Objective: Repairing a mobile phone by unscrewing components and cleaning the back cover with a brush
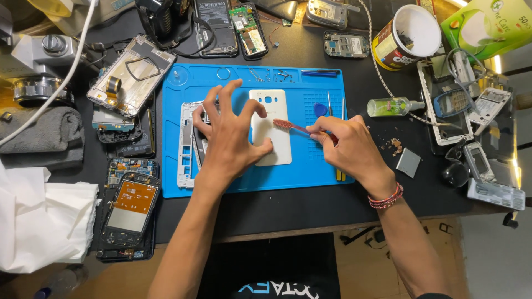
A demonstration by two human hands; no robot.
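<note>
At the centre of the frame, a left hand [230, 135] with fingers spread wide presses its fingertips onto a white phone back cover [270, 128] lying on a blue work mat [310, 166], while the right hand [346, 147] pinches the handle of a red toothbrush [289, 125] whose bristled head rests at the cover's right edge. A bare white phone frame [186, 144] lies on the mat just left of the cover, partly under the left hand. Stripped phones crowd the dark table [310, 207], with a clear spray bottle [390, 107] at right and a paper cup [407, 36] at upper right.
</note>
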